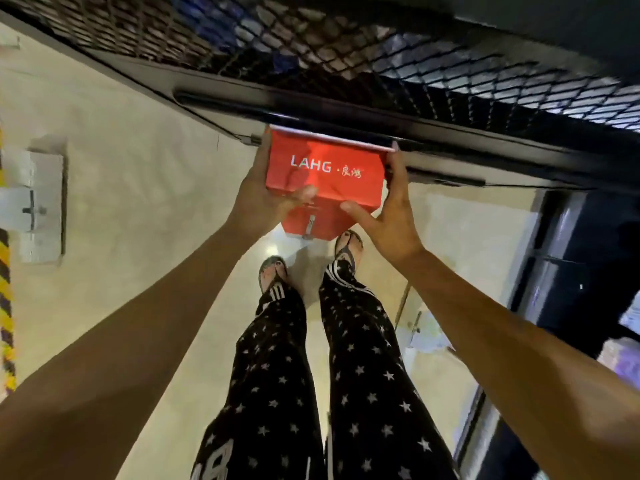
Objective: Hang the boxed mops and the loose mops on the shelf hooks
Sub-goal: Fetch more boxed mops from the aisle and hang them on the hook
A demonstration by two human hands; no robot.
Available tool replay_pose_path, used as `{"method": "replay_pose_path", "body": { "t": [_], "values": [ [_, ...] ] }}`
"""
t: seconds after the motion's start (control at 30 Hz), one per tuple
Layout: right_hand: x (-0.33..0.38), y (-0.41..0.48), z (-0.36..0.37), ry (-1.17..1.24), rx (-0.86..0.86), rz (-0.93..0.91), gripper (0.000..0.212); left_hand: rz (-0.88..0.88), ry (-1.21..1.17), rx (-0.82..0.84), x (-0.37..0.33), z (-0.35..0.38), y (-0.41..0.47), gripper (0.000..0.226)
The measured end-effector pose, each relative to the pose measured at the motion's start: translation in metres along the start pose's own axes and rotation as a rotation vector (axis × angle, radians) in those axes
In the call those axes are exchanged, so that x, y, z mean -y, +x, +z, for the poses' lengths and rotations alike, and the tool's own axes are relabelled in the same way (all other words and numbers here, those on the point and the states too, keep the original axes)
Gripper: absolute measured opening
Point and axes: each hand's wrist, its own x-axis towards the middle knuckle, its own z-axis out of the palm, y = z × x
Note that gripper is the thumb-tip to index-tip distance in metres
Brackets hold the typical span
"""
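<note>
One red boxed mop [325, 174], its top edge close under the black shelf rail [450, 140]. Stiff cardboard, judged light but long, so best steadied by both side walls. The left hand [256, 199] and right hand [391, 216] each clasp one side, thumbs curled onto the front face. Above the rail is one mesh panel [311, 46]. No loose mops or hooks are discernible.

Down below, black star-print trousers [363, 375] with white side stripes, sandals [273, 271] on both feet, planted on a glossy cream floor [214, 341]. Far left, a yellow-and-black hazard stripe [5, 271] runs along the edge, with a pale grey box fixture [38, 206] near it (too blurred for detail). A dark door frame [571, 271] stands on the right.
</note>
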Motion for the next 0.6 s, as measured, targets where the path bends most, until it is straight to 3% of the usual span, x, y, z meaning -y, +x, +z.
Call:
{"method": "replay_pose_path", "body": {
  "t": [0.2, 0.6],
  "values": [
    [-0.008, 0.006, 0.011, 0.084, 0.04, -0.022, 0.111, 0.048, 0.094, 0.046, 0.006, -0.009, 0.006, 0.134],
    [0.021, -0.038, 0.014, 0.002, -0.028, -0.184, 0.118, 0.207, 0.089, 0.045, -0.024, -0.026, -0.047, 0.139]
  ]
}}
